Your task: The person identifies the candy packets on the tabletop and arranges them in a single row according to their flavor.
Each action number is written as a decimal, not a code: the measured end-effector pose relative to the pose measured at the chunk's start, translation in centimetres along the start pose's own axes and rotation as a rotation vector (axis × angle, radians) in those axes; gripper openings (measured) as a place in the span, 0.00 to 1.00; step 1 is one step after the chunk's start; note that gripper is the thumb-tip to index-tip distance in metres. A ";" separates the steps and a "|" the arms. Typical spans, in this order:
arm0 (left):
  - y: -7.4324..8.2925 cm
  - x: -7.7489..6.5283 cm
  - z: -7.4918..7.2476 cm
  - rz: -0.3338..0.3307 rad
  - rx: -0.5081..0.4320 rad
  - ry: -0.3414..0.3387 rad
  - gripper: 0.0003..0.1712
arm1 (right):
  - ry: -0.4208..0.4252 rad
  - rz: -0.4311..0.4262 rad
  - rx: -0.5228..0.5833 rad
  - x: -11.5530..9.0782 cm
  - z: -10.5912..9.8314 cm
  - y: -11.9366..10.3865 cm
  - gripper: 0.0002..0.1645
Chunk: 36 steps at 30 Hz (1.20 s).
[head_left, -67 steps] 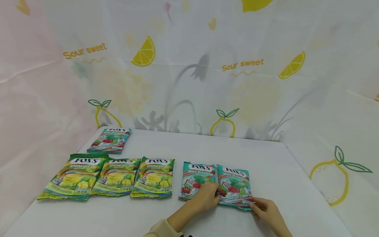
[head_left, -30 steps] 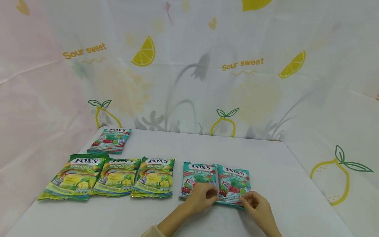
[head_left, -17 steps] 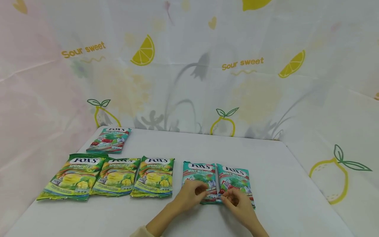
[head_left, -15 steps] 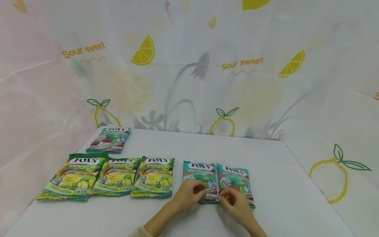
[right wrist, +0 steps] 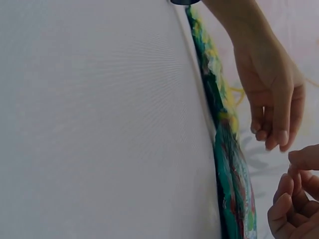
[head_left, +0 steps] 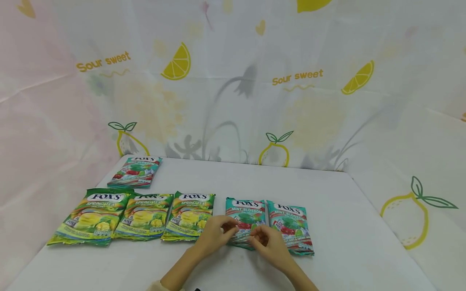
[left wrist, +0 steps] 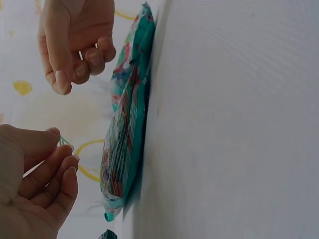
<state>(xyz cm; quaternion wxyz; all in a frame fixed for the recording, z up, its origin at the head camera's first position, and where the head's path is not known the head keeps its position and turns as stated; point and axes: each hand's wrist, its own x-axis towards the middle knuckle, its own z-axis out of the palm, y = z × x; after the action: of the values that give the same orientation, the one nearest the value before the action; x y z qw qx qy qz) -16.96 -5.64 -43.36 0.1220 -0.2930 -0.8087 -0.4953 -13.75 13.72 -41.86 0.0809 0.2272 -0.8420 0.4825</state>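
My left hand (head_left: 214, 234) hovers over the left edge of a teal candy bag (head_left: 248, 214) labelled Fox's Mint Blossom. Its fingers (left wrist: 62, 174) curve loosely toward the thumb, with nothing between them. My right hand (head_left: 269, 244) is just to the right, over the bag's lower right corner, fingers relaxed and holding nothing. Both wrist views show the hands raised off the bags, facing each other. A second Mint Blossom bag (head_left: 291, 226) lies flat to the right of the first, a narrow gap between them.
Three yellow-green Spring Tea bags lie in a row at the left: a left one (head_left: 91, 218), a middle one (head_left: 143, 218) and a right one (head_left: 189, 214). Another Mint Blossom bag (head_left: 134, 173) lies behind them. A lemon-print cloth (head_left: 233, 101) stands behind the white table (head_left: 349, 242).
Both hands have let go of the right-hand Mint Blossom bag and moved left over the neighbouring one. That right-hand bag now lies fully in view; the other bags have stayed in place.
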 end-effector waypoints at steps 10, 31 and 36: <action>-0.8 -0.4 -2.1 0.027 0.073 0.061 0.06 | -0.058 0.023 0.034 1.8 0.8 -0.3 0.05; -2.3 -1.7 -6.4 0.018 0.200 0.240 0.08 | -0.155 -0.064 0.035 6.9 4.2 -1.2 0.06; -2.7 -2.0 -7.2 0.009 0.223 0.272 0.09 | -0.185 -0.046 0.030 7.9 4.7 -1.8 0.07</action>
<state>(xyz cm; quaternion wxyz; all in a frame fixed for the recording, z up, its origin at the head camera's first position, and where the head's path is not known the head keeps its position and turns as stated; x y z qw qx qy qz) -17.68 -13.59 -42.85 0.2641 -0.2117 -0.8333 -0.4371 -19.55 6.51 -40.14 0.0107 0.2913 -0.8330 0.4702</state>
